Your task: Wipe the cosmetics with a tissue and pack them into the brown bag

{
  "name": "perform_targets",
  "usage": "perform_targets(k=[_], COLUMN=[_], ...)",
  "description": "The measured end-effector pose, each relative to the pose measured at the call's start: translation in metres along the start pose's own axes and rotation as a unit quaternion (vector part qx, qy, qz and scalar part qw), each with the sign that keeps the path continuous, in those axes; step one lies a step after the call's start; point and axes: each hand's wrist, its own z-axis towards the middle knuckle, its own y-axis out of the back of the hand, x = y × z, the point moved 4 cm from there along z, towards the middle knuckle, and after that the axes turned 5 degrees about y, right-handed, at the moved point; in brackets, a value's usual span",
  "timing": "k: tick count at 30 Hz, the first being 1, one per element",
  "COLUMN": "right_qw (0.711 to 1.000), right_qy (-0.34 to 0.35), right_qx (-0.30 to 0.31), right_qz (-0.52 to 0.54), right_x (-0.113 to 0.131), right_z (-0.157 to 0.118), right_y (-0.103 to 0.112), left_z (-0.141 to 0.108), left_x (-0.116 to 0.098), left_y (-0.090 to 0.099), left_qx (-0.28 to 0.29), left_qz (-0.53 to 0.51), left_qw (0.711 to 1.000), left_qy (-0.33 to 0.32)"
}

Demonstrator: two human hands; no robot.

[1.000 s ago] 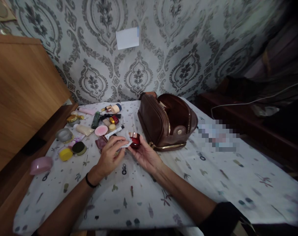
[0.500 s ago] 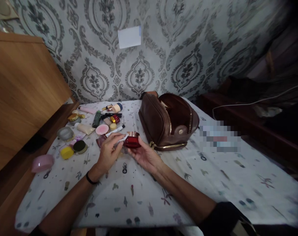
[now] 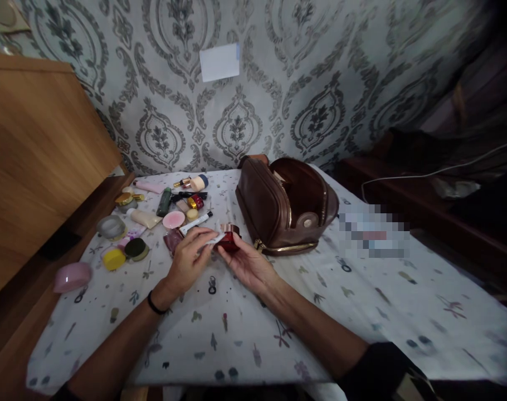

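Note:
My right hand grips a dark red cosmetic jar with a shiny rose-gold upper band, held over the table in front of the bag. My left hand is closed on a thin white piece that looks like a tissue, pressed against the jar's left side; its far end is partly hidden by the fingers. Just beyond my left hand lie a white tube with a black cap, a round pink compact and a mauve item. To the right stands a brown cosmetic bag, unzipped, its flap raised.
Several cosmetics lie at the left, among them a green bottle, a beige tube, a grey jar, a yellow-lidded jar and a pink jar by the table edge. A wooden cabinet borders the left; a blurred-out item lies right.
The red jar has turned slightly and shifted a little right in my right hand. My left hand has moved the white piece slightly right, over more of the jar's side.

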Motion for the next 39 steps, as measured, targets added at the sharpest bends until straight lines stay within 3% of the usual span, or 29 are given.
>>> perform_targets(k=[7, 16, 27, 39], right_qw=[0.999, 1.0, 0.998, 1.0], right_qy=[-0.022, 0.007, 0.012, -0.011], right_qx=[0.019, 0.003, 0.007, -0.022], right_qz=[-0.033, -0.005, -0.067, -0.004], right_x=[-0.002, 0.005, 0.0, 0.005], right_z=[-0.004, 0.004, -0.005, 0.004], right_y=[-0.002, 0.0, -0.004, 0.005], left_z=[0.0, 0.002, -0.001, 0.001], left_x=[0.017, 0.004, 0.01, 0.004], left_y=[0.002, 0.001, -0.001, -0.003], left_qx=[-0.014, 0.008, 0.006, 0.028], left_qz=[-0.026, -0.018, -0.021, -0.039], left_qw=[0.993, 0.999, 0.994, 0.997], left_qy=[0.118, 0.039, 0.107, 0.068])
